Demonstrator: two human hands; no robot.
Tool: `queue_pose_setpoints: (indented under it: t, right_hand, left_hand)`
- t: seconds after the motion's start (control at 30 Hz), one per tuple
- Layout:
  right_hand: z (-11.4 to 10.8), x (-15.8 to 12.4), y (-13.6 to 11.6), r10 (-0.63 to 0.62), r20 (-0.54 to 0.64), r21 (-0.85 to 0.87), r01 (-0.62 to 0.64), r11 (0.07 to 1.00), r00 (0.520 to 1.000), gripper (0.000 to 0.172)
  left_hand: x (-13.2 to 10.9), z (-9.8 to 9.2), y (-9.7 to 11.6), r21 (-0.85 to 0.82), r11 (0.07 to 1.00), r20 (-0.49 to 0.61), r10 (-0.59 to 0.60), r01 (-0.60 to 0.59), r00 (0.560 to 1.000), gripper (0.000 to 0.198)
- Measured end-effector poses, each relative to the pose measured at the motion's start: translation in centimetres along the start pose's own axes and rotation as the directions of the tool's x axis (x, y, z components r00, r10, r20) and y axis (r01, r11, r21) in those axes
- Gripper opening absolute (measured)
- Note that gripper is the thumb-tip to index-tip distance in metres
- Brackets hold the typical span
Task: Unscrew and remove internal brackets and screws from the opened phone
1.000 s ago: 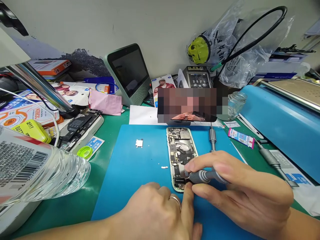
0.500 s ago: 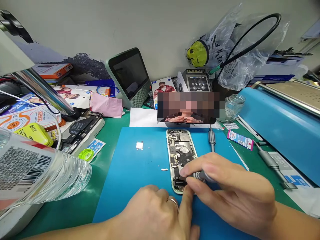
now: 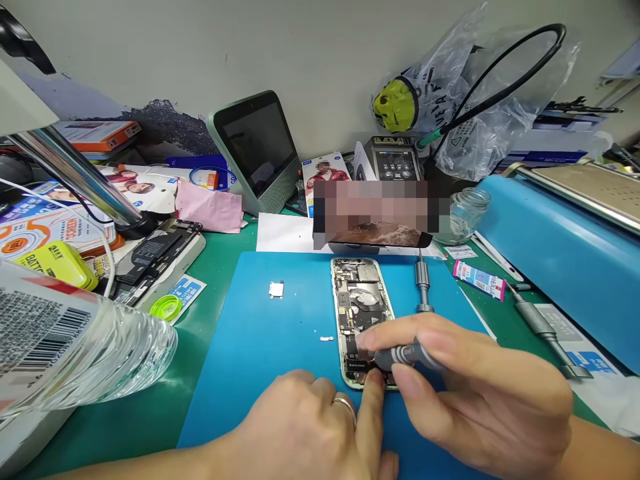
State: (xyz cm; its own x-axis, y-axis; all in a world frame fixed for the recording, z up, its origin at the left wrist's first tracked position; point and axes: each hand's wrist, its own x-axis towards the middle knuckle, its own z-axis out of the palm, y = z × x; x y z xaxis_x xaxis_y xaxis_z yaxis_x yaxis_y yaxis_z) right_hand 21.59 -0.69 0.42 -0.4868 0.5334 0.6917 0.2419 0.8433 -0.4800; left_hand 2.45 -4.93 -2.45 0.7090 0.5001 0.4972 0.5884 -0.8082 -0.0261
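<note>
An opened smartphone (image 3: 367, 293) lies on a blue mat (image 3: 240, 373), its battery and boards exposed. My left hand (image 3: 310, 420) rests at the phone's lower edge, index finger stretched onto that end and the other fingers curled. In my right hand (image 3: 480, 380) is a grey screwdriver (image 3: 400, 357), slanted low, its tip at the phone's lower part. My index finger lies along its upper side; the thumb shows a small gap below the handle. Left of the phone lie a small metal bracket (image 3: 327, 339) and a square metal shield plate (image 3: 277, 289).
A second screwdriver (image 3: 423, 283) stands behind the phone, another (image 3: 547, 330) lies at right. Beyond the mat a phone screen (image 3: 385, 230) plays video. A clear bottle (image 3: 125, 347) crowds the left. Blue equipment (image 3: 555, 233) fills the right side.
My right hand has shifted slightly right, and its thumb has moved off the screwdriver handle. More of the handle shows. My left hand keeps its place on the phone.
</note>
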Motion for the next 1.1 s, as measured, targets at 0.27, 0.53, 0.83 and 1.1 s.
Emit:
queue_pose_setpoints:
  t: [0.27,0.53,0.83,1.1]
  right_hand:
    - [-0.12,0.16,0.44,-0.052,-0.045,-0.052,0.049,0.997,0.998,0.072]
    - [-0.34,-0.21,0.33,-0.025,-0.026,-0.023,0.025,0.999,0.999,0.075]
    - [-0.33,-0.05,0.4,-0.039,-0.026,-0.03,0.038,0.999,0.999,0.073]
    - [-0.27,-0.02,0.35,-0.034,-0.026,-0.026,0.034,0.999,0.999,0.072]
  left_hand:
    - [-0.08,-0.05,-0.08,0.011,1.0,0.025,-0.009,0.009,1.0,0.038]
    - [0.13,-0.07,-0.13,0.031,0.999,0.013,-0.02,0.02,1.0,0.025]
    - [-0.19,0.17,-0.19,0.035,0.999,0.002,-0.007,0.007,1.0,0.026]
    - [-0.07,0.33,-0.18,0.04,0.999,-0.003,-0.008,0.008,1.0,0.027]
